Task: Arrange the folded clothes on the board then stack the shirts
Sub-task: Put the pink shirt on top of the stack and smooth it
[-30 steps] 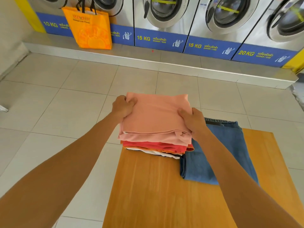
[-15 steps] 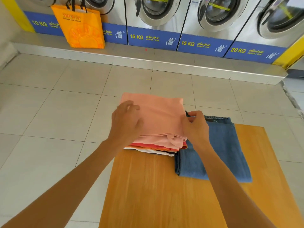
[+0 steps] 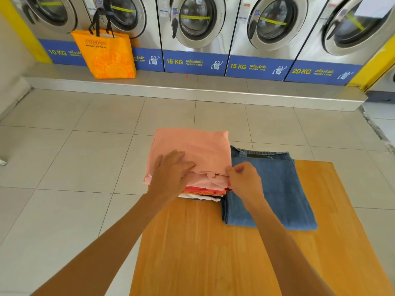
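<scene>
A stack of folded shirts sits at the far left corner of the wooden board point(image 3: 213, 248), with a pink shirt point(image 3: 198, 148) on top and red, orange and white ones point(image 3: 203, 192) under it. My left hand point(image 3: 171, 174) lies flat on the near left part of the pink shirt, fingers spread. My right hand point(image 3: 243, 180) pinches the near right corner of the pink shirt's top layer between thumb and fingers. Folded blue jeans point(image 3: 271, 189) lie right beside the stack on the board.
The board stands on a pale tiled floor point(image 3: 74, 167). A row of steel washing machines point(image 3: 196, 28) on a raised step fills the back. An orange shopping bag point(image 3: 106, 54) stands on that step at the left.
The stack was held by both sides and now rests on the board. My left hand slid onto the top; my right hand moved to pinch the near corner.
</scene>
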Motion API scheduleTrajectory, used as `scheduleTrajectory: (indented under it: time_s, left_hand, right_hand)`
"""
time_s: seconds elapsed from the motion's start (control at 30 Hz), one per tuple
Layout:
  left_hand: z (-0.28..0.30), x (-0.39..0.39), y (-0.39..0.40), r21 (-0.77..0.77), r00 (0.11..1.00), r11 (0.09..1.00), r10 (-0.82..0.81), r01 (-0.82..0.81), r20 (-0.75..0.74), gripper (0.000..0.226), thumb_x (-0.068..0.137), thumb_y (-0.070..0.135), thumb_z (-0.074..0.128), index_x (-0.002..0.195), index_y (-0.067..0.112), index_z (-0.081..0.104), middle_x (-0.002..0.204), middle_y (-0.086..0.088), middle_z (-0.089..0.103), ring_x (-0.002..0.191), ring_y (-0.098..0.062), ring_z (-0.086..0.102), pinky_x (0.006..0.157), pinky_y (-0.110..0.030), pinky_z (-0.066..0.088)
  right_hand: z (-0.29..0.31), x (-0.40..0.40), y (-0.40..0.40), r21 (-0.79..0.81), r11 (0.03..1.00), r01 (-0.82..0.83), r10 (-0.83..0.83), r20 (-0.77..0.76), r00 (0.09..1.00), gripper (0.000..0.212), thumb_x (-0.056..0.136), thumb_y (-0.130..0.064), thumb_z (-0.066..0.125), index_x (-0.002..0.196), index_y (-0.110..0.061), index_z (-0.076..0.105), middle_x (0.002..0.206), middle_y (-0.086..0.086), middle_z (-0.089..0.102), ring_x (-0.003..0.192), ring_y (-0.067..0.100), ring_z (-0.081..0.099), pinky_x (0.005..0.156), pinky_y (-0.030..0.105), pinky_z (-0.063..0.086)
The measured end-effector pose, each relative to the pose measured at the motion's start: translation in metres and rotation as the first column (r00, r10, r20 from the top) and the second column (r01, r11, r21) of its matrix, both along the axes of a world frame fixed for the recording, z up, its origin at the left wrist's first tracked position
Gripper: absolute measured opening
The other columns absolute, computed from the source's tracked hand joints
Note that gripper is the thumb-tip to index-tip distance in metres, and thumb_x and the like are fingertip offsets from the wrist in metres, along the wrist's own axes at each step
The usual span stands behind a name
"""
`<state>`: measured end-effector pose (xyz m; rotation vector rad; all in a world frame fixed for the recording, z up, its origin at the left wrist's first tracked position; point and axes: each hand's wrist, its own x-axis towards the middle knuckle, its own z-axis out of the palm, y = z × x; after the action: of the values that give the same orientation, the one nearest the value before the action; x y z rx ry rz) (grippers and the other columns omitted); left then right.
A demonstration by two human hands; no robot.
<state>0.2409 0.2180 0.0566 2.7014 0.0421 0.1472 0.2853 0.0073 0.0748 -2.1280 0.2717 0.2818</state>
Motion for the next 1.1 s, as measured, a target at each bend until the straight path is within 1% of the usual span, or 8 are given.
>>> scheduleTrajectory:
  time_s: [0.13,0.2,0.33,0.5,0.77,0.87,1.0,1.1]
  left_hand:
    - [0.001,0.002,0.009,0.032,0.987,0.999,0.017,-0.023,0.158,0.023,0.098,0.031,0.057,0.112,0.025,0.073,0.118,0.004,0.071,0.117,-0.021,0.061,0.109,-0.047,0.04]
    - [0.002,0.0,0.01,0.022,0.972,0.999,0.028,-0.034,0.232,0.02,0.097,0.025,0.059,0.11,0.02,0.073,0.111,0.003,0.074,0.108,-0.02,0.065,0.103,-0.043,0.046]
    - [-0.001,-0.007,0.007,0.027,0.969,1.0,-0.009,0.003,0.246,0.018,0.095,0.024,0.06,0.109,0.019,0.071,0.109,0.003,0.073,0.105,-0.02,0.065,0.1,-0.04,0.047]
    - [-0.008,-0.013,0.016,0.059,0.983,0.998,-0.008,-0.003,0.182,0.016,0.086,0.023,0.07,0.101,0.022,0.068,0.108,0.005,0.068,0.106,-0.02,0.058,0.095,-0.037,0.048]
    - [-0.016,-0.025,0.058,0.069,0.981,0.984,0.154,-0.162,0.117,0.021,0.078,-0.003,0.074,0.086,0.015,0.065,0.092,-0.004,0.06,0.085,-0.023,0.057,0.06,-0.031,0.058]
    - [-0.02,-0.028,0.059,0.042,0.98,0.988,0.139,-0.147,0.142,0.021,0.076,0.002,0.077,0.087,0.016,0.065,0.097,-0.003,0.058,0.09,-0.023,0.056,0.064,-0.031,0.059]
    - [-0.025,-0.043,0.05,0.029,0.993,0.999,0.015,-0.018,0.118,0.039,0.07,0.04,0.083,0.1,0.022,0.065,0.116,0.0,0.057,0.105,-0.02,0.052,0.082,-0.031,0.053]
    - [-0.029,-0.044,0.06,0.068,0.995,0.997,0.023,-0.029,0.095,0.034,0.071,0.031,0.086,0.097,0.025,0.064,0.106,0.0,0.06,0.096,-0.02,0.056,0.076,-0.031,0.057]
  right_hand:
    - [0.011,-0.003,-0.011,0.017,1.0,-0.019,0.018,0.063,0.998,0.011,0.09,-0.03,0.064,0.093,-0.02,0.06,0.09,0.0,0.069,0.084,0.022,0.068,0.062,0.033,0.052]
    - [0.009,-0.011,-0.011,0.007,0.994,-0.107,0.106,0.105,0.989,0.028,0.083,-0.036,0.073,0.104,-0.025,0.059,0.098,-0.004,0.064,0.087,0.015,0.064,0.063,0.025,0.05]
    - [-0.014,-0.019,-0.001,-0.239,0.906,-0.348,0.393,0.174,0.903,0.06,0.08,-0.034,0.07,0.133,-0.039,0.043,0.112,-0.001,0.045,0.093,0.021,0.054,0.069,0.037,0.055]
    - [-0.018,-0.008,0.0,-0.26,0.947,-0.19,0.279,0.368,0.887,0.024,0.088,-0.007,0.057,0.101,-0.026,0.058,0.082,0.001,0.056,0.071,0.021,0.055,0.055,0.037,0.05]
    - [-0.023,0.0,0.005,-0.364,0.925,-0.105,0.235,0.336,0.912,0.029,0.073,0.005,0.049,0.082,-0.023,0.048,0.078,0.001,0.055,0.062,0.025,0.051,0.047,0.03,0.033]
    - [-0.026,-0.001,0.009,-0.356,0.931,-0.08,0.204,0.324,0.924,0.031,0.068,0.008,0.049,0.077,-0.021,0.044,0.07,0.0,0.052,0.056,0.02,0.042,0.047,0.027,0.026]
    - [-0.022,0.0,0.011,-0.377,0.92,-0.105,0.228,0.299,0.927,0.033,0.063,0.009,0.047,0.072,-0.022,0.037,0.064,-0.003,0.042,0.054,0.017,0.032,0.048,0.028,0.022]
    - [-0.018,0.003,0.008,-0.421,0.897,-0.134,0.261,0.26,0.93,0.033,0.063,0.007,0.051,0.07,-0.021,0.036,0.061,-0.005,0.039,0.054,0.017,0.03,0.049,0.029,0.022]
